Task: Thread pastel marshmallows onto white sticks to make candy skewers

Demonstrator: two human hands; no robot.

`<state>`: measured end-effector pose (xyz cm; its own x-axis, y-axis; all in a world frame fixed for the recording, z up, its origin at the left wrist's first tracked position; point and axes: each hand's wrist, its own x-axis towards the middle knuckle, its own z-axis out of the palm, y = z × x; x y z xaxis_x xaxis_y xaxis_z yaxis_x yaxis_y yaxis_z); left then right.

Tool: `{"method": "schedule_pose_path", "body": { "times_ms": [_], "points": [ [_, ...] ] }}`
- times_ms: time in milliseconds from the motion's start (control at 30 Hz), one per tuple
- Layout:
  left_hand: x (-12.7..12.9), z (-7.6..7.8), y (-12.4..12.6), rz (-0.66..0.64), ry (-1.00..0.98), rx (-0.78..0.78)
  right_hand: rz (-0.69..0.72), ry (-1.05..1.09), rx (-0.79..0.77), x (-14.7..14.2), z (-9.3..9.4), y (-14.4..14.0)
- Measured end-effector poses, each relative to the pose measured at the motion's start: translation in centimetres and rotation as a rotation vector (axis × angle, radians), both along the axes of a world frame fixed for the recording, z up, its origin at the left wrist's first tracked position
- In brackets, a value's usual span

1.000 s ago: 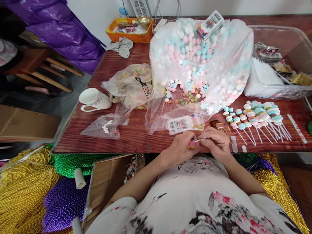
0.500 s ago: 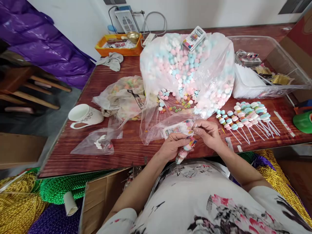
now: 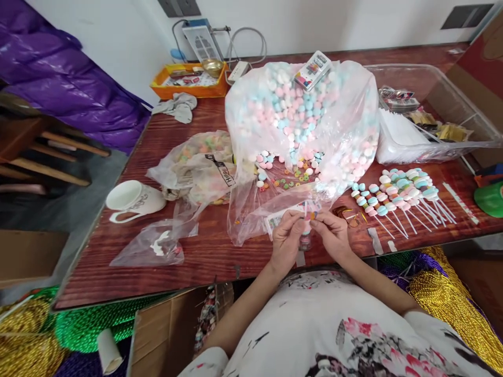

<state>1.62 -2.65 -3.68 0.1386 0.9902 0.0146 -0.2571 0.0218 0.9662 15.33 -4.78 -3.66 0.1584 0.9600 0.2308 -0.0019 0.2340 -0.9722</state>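
Observation:
Between my two hands, close to the table's front edge, is a marshmallow stick [image 3: 305, 242] in clear wrapping with a coloured tag near its top. My left hand [image 3: 286, 234] pinches it from the left side. From the right, my right hand [image 3: 332, 231] has thumb and fingers closed at the tag; fingers hide much of it. A printed packet [image 3: 274, 220] lies partly hidden behind my left hand. Gold twist ties [image 3: 343, 211] lie just right of my right hand. Finished-looking marshmallow sticks [image 3: 403, 189] lie in rows farther right.
A large clear bag [image 3: 251, 112] of pastel marshmallows fills the table's middle, with a small flat pack [image 3: 313, 70] on top. Left stand another bag [image 3: 196, 157] and a white mug [image 3: 135, 199]. A clear plastic bin [image 3: 436, 152] is at right, an orange tray [image 3: 157, 90] behind.
The marshmallow stick has turned from slanting to nearly upright. My right hand has come down to its top, beside the left. The view has shifted slightly.

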Motion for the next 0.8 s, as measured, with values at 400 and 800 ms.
{"method": "schedule_pose_path", "body": {
  "times_ms": [400, 800],
  "points": [
    [-0.8, -0.1, -1.7, -0.232, 0.300, -0.023, -0.161, -0.183, 0.229, -0.7, -1.6, -0.3],
    [-1.3, 0.1, 0.3, -0.686, -0.109, -0.518, 0.038, 0.225, -0.162, 0.0, -1.8, -0.5]
  ]
}}
